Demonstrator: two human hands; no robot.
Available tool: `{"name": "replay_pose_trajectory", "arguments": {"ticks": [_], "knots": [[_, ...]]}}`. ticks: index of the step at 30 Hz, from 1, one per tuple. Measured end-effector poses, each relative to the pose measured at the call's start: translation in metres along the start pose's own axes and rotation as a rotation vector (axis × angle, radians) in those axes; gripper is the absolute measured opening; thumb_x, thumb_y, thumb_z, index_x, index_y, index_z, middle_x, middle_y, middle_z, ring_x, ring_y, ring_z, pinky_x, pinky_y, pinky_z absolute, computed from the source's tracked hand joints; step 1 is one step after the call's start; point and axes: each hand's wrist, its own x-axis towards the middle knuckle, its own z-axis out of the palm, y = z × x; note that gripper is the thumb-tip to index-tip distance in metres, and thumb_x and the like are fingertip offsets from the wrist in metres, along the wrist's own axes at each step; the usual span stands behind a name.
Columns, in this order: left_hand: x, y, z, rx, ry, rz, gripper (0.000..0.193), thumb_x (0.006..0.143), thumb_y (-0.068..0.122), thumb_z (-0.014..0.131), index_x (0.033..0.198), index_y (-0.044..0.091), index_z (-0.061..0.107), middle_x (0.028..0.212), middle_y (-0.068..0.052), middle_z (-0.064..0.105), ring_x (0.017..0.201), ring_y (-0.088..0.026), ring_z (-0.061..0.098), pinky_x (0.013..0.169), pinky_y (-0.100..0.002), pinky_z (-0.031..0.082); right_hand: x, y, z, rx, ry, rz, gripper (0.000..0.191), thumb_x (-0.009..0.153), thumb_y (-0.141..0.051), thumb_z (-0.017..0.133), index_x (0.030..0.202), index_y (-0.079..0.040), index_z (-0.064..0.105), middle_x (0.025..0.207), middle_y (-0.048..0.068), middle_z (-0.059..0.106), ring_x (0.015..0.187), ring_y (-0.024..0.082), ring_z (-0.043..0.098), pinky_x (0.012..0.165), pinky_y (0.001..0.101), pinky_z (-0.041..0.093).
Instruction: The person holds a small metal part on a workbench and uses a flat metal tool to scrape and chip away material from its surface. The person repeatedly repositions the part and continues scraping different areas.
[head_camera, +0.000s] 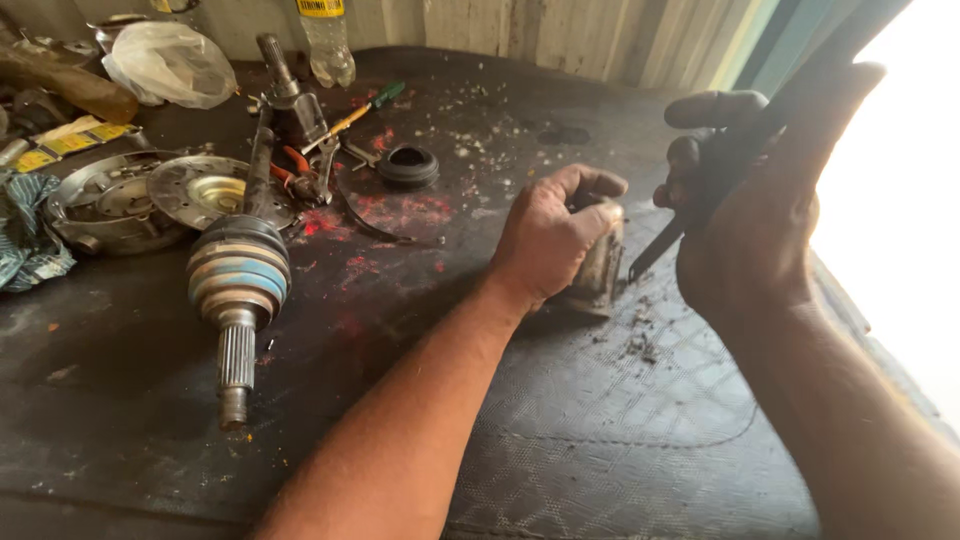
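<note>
My left hand (552, 235) grips a dirty cylindrical metal part (602, 272) that stands on the black rubber mat (600, 420). My right hand (745, 215) is raised just right of it and holds a flat dark blade-like tool (790, 110). The tool's pointed tip hangs a little above the mat beside the metal part. Grey scrapings lie on the mat below the tip.
A drive axle with a ribbed rubber boot (240, 270) lies at the left. Behind it are round metal discs (200, 192), pliers, a screwdriver (355, 115), a black rubber ring (407, 165), a plastic bottle (326, 40) and a plastic bag (168, 62). The bench edge runs along the right.
</note>
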Motion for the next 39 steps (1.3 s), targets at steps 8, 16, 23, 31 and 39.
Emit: {"name": "replay_pose_trajectory", "arguments": {"ticks": [8,16,23,31,39], "knots": [[-0.002,-0.006,0.003,-0.078,-0.045,0.072,0.025,0.090,0.009,0.063,0.112,0.001,0.071,0.095,-0.006,0.073,0.085,-0.010,0.067,0.076,-0.027,0.058,-0.005,0.004,-0.009,0.016,-0.122,-0.010,0.040,0.108,-0.043,0.052,0.092,-0.007,0.056,0.077,0.008,0.061,0.074,0.019,0.062,0.076,0.0371,0.056],[0.000,-0.012,0.002,-0.197,-0.079,0.020,0.022,0.092,0.007,0.061,0.112,0.000,0.068,0.093,-0.005,0.070,0.082,-0.010,0.066,0.075,-0.027,0.058,-0.003,-0.001,-0.031,0.315,-0.326,0.011,0.041,0.115,-0.040,0.047,0.090,-0.010,0.060,0.073,0.005,0.060,0.063,0.018,0.059,0.065,0.0313,0.049],[0.002,-0.014,0.002,-0.193,-0.056,-0.014,0.026,0.091,0.007,0.059,0.114,-0.001,0.068,0.095,-0.007,0.069,0.083,-0.011,0.065,0.075,-0.028,0.058,-0.008,0.007,-0.023,0.393,-0.053,0.120,0.046,0.120,-0.035,0.036,0.087,-0.008,0.053,0.069,0.005,0.048,0.057,0.020,0.045,0.059,0.0351,0.041],[0.002,-0.007,0.003,-0.008,0.051,0.068,0.028,0.086,0.006,0.057,0.110,0.001,0.069,0.093,-0.007,0.073,0.083,-0.012,0.067,0.075,-0.028,0.057,-0.013,-0.005,-0.011,0.372,-0.094,0.031,0.046,0.117,-0.036,0.036,0.081,-0.010,0.049,0.063,0.002,0.042,0.054,0.016,0.040,0.057,0.0327,0.037],[0.010,-0.009,0.006,0.017,0.145,-0.002,0.027,0.083,0.004,0.060,0.108,0.001,0.070,0.091,-0.008,0.074,0.082,-0.013,0.068,0.075,-0.027,0.057,-0.012,0.011,-0.014,0.483,-0.129,0.062,0.044,0.116,-0.036,0.046,0.079,-0.011,0.044,0.061,0.000,0.036,0.052,0.014,0.035,0.055,0.0310,0.031]]}}
